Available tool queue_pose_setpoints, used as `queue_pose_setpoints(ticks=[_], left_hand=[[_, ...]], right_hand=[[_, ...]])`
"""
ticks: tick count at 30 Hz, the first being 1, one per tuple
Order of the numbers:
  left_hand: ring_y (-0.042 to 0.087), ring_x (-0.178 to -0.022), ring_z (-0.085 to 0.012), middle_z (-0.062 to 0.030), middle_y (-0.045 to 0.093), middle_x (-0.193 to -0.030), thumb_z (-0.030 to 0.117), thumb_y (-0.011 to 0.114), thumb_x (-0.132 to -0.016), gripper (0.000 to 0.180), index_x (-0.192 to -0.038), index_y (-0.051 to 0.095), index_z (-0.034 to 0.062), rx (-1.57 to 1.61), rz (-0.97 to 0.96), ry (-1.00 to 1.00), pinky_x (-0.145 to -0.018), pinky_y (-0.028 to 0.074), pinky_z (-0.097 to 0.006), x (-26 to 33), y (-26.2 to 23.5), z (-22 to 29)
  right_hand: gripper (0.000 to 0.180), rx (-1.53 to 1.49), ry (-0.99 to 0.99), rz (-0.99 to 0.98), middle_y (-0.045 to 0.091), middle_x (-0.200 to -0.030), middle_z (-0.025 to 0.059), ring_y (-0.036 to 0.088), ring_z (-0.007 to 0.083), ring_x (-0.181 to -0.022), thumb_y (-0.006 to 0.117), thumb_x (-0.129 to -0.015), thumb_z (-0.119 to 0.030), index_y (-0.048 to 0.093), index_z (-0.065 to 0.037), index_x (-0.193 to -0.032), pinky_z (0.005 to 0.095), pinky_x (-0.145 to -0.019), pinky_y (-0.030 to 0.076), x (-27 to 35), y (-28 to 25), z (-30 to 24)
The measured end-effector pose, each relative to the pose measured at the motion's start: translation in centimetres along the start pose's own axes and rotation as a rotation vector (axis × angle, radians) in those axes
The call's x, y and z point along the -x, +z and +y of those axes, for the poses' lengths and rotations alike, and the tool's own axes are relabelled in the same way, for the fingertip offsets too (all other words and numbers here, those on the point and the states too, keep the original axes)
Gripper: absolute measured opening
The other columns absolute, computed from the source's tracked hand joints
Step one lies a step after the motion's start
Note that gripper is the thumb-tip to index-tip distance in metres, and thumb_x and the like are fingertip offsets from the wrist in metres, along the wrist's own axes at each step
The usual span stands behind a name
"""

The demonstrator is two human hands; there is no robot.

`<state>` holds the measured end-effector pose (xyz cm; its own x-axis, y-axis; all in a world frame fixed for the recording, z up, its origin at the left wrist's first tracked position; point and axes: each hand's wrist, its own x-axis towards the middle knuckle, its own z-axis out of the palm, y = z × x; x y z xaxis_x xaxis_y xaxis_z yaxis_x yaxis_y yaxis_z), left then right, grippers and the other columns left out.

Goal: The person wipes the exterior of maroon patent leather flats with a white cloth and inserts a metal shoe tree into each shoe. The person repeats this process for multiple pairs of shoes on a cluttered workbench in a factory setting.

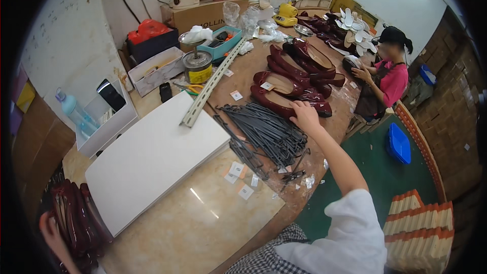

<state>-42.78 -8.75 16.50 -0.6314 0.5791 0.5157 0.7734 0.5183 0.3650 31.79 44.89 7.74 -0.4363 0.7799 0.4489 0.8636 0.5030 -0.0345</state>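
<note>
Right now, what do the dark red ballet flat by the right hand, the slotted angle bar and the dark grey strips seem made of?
Ballet flat: glossy, probably patent leather or imitation; bright highlights show.
Slotted angle bar: likely metal, pale finish; the regular slots suggest this.
Dark grey strips: perhaps plastic, slight sheen; too fine to be sure.

Dark capitals [209, 22] show — on the brown cardboard box [183, 20].
</note>
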Motion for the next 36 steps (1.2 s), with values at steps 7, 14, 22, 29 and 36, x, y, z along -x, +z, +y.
queue_pose_setpoints(ticks=[7,14,22,29,36], left_hand=[[0.053,-0.115,-0.0221,-0.0109,0.054,-0.129,0.01,0.054,-0.084,0.061,-0.143,0.041,0.0094,0.908,-0.863,-0.168,-0.097,0.044,-0.037,16.1,15.0,37.5],[0.048,-0.126,-0.0295,-0.0125,0.049,-0.136,0.041,0.052,-0.094,0.061,-0.14,0.036,0.0056,1.644,-0.517,-1.102,-0.106,0.039,-0.045,22.7,24.7,46.2],[0.052,-0.121,-0.0301,-0.0152,0.052,-0.133,0.029,0.054,-0.091,0.058,-0.139,0.037,0.0017,1.35,-0.578,-0.981,-0.103,0.043,-0.044,26.5,18.8,38.0],[0.051,-0.122,-0.031,-0.0144,0.051,-0.134,0.034,0.058,-0.089,0.06,-0.138,0.04,0.004,1.299,-0.408,-1.193,-0.101,0.043,-0.045,30.2,15.6,31.0],[0.051,-0.121,-0.0306,-0.0144,0.052,-0.133,0.036,0.059,-0.089,0.061,-0.138,0.04,0.0039,1.336,-0.439,-1.155,-0.101,0.043,-0.045,29.9,14.8,32.2]], right_hand=[[0.028,-0.71,0.136,-0.178,0.065,-0.08,0.0171,0.06,0.0289,-0.093,0.074,-0.076,-0.029,0.073,-0.005,-0.089,0.0394,-0.073,0.05,-2.6,-3.8,-7.6],[0.035,-0.627,-0.362,-0.157,0.066,-0.104,0.0136,0.061,0.0314,-0.099,0.072,-0.08,-0.028,0.065,-0.006,-0.106,0.0421,-0.085,0.049,-4.1,-6.4,-7.0],[0.024,0.164,0.176,-0.216,0.071,-0.087,0.0176,0.069,0.0303,-0.083,0.064,-0.073,-0.019,0.071,-0.003,-0.089,0.0388,-0.088,0.047,-16.4,7.3,6.0],[0.032,0.118,0.105,-0.433,0.069,-0.095,0.0195,0.068,0.0331,-0.093,0.07,-0.074,-0.029,0.069,-0.005,-0.096,0.0427,-0.08,0.054,-11.5,3.7,3.4],[0.022,0.024,0.019,-0.017,0.065,-0.073,0.0208,0.065,0.0388,-0.071,0.063,-0.085,-0.028,0.067,-0.007,-0.093,0.0475,-0.063,0.052,-5.6,-3.4,2.4]])
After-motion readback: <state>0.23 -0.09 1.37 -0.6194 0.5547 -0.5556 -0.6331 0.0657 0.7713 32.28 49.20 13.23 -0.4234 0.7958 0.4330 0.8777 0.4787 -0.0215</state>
